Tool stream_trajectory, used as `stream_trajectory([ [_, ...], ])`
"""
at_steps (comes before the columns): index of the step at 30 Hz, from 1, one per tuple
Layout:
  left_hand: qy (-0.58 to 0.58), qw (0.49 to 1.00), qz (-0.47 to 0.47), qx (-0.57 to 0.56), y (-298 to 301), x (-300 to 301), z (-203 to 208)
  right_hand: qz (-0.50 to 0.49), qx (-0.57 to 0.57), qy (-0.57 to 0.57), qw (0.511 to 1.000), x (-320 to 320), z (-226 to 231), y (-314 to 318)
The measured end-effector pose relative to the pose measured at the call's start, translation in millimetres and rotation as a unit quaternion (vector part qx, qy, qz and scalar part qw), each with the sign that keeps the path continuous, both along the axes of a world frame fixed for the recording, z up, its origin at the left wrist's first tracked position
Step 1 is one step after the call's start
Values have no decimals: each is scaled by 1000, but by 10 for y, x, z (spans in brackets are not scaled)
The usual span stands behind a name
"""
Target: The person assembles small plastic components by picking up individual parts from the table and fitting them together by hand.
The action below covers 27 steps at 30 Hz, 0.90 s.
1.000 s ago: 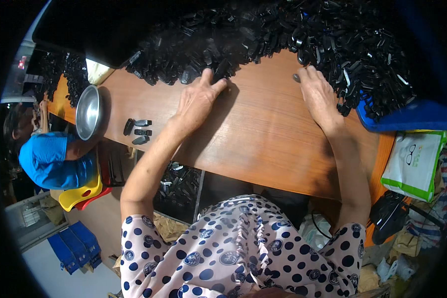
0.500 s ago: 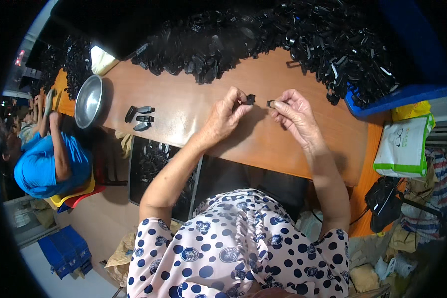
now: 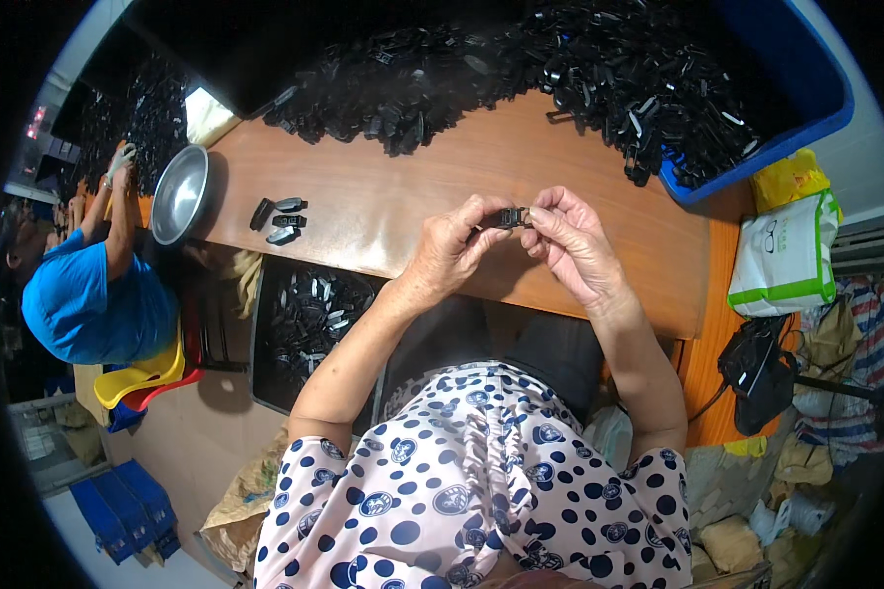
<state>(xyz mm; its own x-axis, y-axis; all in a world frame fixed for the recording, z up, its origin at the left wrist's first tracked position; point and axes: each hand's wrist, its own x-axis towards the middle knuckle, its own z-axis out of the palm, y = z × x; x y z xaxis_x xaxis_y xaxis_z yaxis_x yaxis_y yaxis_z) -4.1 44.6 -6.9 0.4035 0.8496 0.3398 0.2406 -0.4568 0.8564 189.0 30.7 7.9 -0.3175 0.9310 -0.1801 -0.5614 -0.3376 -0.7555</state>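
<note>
Over the brown table [image 3: 363, 211], my left hand [image 3: 445, 241] pinches a small black plastic clip-like part [image 3: 507, 218] between thumb and fingers. My right hand [image 3: 581, 245] is closed with its fingertips against the right end of that part. Whatever small piece the right fingertips hold there is mostly covered by them. To the left, several similar black and grey parts [image 3: 287, 221] lie together on the table. A large heap of black plastic parts [image 3: 393, 93] spreads along the far side.
A metal bowl [image 3: 179, 196] stands at the table's left. The blue bin [image 3: 680, 187] is at the far right, beside a white-green bag [image 3: 781, 265]. Below the table's edge, a black tray [image 3: 263, 368] holds more parts. Another person in a blue shirt [image 3: 98, 304] works at far left.
My hands have come together, so the black part and my right fingertips now meet. The view has shifted slightly. The other person's arms have reached farther over the table.
</note>
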Motion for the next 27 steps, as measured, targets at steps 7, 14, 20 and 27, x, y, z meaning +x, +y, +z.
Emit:
stream_trajectory([
  [7, 26, 999, -13, 16, -68, 12, 99, 11, -2, -75, 997, 58, 46, -104],
  [14, 174, 968, -20, 182, -106, -52, 171, 51, 50, -298, 952, 134, 62, -85],
  [20, 165, 982, -45, 81, -166, 47, 183, 155, -85, -166, 970, 268, -169, -119],
  [27, -70, 985, -19, -154, -67, 201, -2, 164, -100, 11, 981, 151, -87, -101],
])
